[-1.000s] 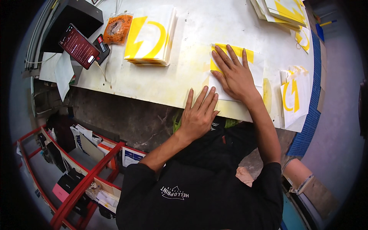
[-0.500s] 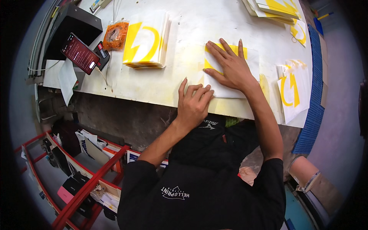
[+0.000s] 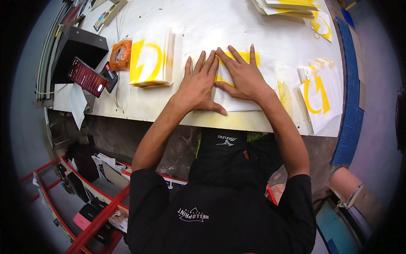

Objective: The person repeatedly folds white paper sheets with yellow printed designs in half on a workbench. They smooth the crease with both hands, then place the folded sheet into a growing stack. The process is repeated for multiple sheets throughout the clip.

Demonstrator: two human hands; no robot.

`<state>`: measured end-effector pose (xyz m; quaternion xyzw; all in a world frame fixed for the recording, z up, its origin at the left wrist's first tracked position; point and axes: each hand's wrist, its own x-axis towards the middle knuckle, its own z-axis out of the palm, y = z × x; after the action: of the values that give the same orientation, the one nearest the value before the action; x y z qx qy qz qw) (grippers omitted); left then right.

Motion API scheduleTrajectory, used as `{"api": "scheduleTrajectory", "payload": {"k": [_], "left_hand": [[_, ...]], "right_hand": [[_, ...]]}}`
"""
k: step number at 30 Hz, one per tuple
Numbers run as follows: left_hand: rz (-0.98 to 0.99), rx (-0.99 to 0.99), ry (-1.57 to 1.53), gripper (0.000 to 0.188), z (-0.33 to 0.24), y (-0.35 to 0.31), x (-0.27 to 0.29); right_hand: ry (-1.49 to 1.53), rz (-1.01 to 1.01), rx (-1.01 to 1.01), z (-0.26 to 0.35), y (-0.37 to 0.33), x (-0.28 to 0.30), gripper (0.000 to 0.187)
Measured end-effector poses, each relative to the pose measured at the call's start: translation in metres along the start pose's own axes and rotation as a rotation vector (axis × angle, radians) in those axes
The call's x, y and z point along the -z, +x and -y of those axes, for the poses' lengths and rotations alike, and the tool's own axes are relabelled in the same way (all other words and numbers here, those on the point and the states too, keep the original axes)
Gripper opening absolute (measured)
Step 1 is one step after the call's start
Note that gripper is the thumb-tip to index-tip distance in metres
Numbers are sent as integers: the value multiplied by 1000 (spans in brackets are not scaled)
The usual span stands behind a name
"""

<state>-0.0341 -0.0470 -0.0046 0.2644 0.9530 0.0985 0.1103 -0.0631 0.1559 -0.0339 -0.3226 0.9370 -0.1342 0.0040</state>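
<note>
Both hands are spread flat, holding nothing, left hand (image 3: pixel 198 84) and right hand (image 3: pixel 242 75) pressing a white sheet with a yellow print (image 3: pixel 237 91) near the bench's (image 3: pixel 211 25) front edge; uneven pressure could crease it or skew it; it might slide off that edge

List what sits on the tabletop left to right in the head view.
Black box → dark red phone → orange packet → stack of yellow-printed sheets → left hand → right hand → stack of yellow-printed sheets at the right edge.
</note>
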Motion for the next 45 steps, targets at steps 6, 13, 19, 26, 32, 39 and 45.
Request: {"api": "scheduleTrajectory", "payload": {"k": [6,13,19,26,32,39,45], "left_hand": [[68,45,108,171,-5,5,7],[88,67,133,172,-8,3,8],[67,147,86,172,-22,-17,-6],[47,153,50,169,-25,-19,-10],[75,158,71,171,-31,-13,-5],[61,174,33,170,-29,-18,-7],[33,144,20,170,-28,-15,-9]], "right_hand": [[-26,17,-74,-3,-7,6,91],[-51,-294,-425,-41,-90,40,58],[-175,-434,-831,16,-179,32,36],[397,-785,-880,43,-179,32,19],[314,-581,-250,99,-141,-9,29],[107,-769,-850,42,-208,2,20],[104,-639,-268,76,-180,1,20]]}}
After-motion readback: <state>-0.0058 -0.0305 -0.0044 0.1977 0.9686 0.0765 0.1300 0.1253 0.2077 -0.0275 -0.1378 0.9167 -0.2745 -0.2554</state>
